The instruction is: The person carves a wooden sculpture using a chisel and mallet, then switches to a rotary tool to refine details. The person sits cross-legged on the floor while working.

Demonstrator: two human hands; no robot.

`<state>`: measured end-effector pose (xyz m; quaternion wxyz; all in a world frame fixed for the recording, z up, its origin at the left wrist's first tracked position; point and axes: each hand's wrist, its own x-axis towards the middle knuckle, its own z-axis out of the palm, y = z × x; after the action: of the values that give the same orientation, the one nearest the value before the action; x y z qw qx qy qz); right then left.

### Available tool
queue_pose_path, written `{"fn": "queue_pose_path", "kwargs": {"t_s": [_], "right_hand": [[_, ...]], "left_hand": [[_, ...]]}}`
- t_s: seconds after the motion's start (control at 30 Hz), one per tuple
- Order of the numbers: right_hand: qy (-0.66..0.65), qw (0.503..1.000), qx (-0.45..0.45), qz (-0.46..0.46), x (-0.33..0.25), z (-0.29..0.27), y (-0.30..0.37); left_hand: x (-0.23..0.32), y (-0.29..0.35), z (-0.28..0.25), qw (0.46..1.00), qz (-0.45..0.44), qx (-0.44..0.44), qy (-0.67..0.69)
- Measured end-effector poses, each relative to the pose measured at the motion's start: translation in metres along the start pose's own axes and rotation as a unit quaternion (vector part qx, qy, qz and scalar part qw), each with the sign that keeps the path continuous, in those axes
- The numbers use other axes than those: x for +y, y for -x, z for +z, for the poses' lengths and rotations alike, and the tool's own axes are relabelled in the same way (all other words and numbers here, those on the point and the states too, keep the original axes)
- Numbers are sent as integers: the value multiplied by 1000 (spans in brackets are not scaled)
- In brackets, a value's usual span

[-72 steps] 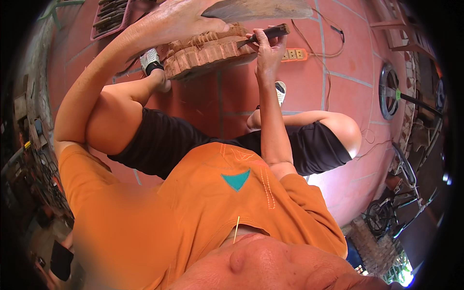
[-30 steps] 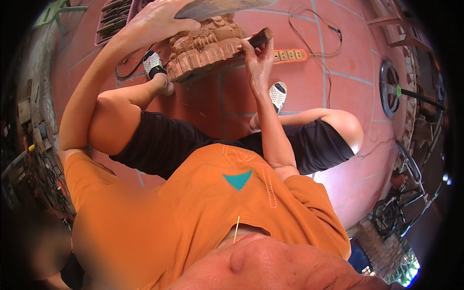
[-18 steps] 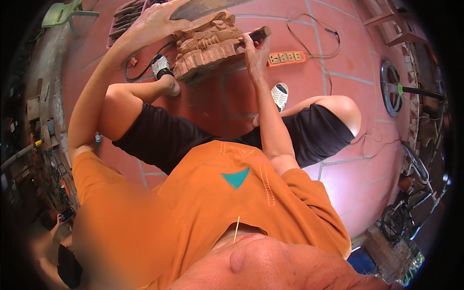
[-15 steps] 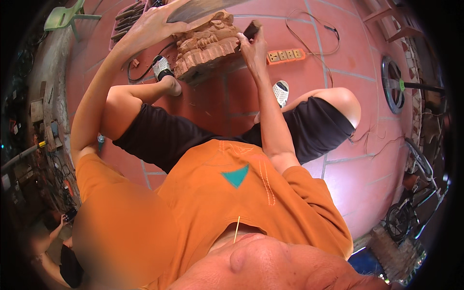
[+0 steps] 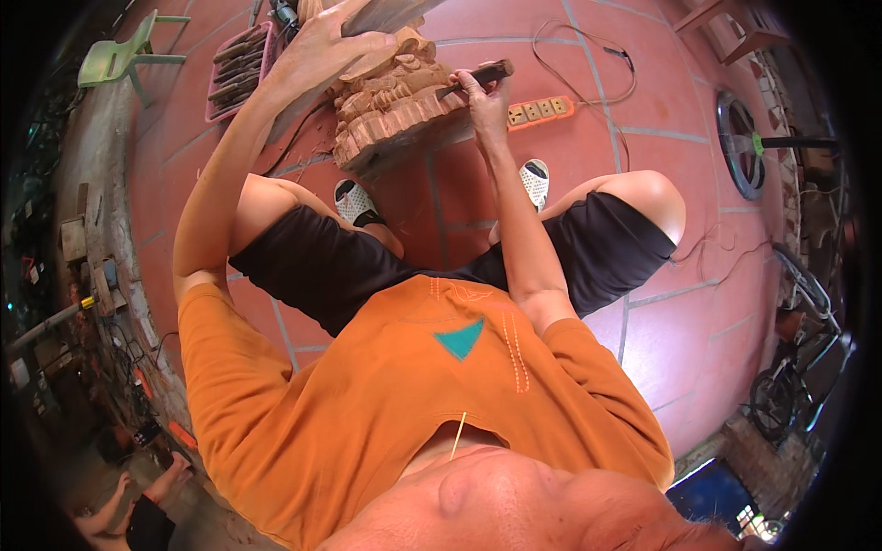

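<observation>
A carved reddish-brown wood block with a scalloped edge stands on the tiles in front of my feet. My right hand grips a chisel by its dark handle, at the block's right side. The chisel's blade points left, its tip at the carved surface; exact contact cannot be made out. My left hand is closed round a grey-brown wooden mallet above the block's far left part. The mallet runs up past the top of the picture, so its far end is hidden.
A pink basket of chisels sits left of the block, with a power tool behind it. An orange power strip and its looping cable lie right. A green chair stands far left; another person's legs show lower left.
My left foot has drawn back toward me and rightward. The chisel has swung to a flatter angle, its blade now visible at the block. My left hand and mallet have shifted slightly.
</observation>
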<state>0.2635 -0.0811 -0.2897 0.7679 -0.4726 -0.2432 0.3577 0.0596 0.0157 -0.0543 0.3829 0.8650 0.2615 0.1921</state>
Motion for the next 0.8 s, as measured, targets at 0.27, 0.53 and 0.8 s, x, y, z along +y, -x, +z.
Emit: {"fn": "queue_pose_path", "kwargs": {"t_s": [0.27, 0.53, 0.8], "right_hand": [[313, 950, 18, -6, -48, -9, 7], [554, 796, -120, -214, -3, 50, 27], [643, 691, -230, -236, 9, 33, 90]], "left_hand": [[-19, 13, -22, 993, -50, 24, 104], [-36, 5, -25, 980, -79, 57, 173], [-25, 10, -29, 957, -196, 75, 198]]}}
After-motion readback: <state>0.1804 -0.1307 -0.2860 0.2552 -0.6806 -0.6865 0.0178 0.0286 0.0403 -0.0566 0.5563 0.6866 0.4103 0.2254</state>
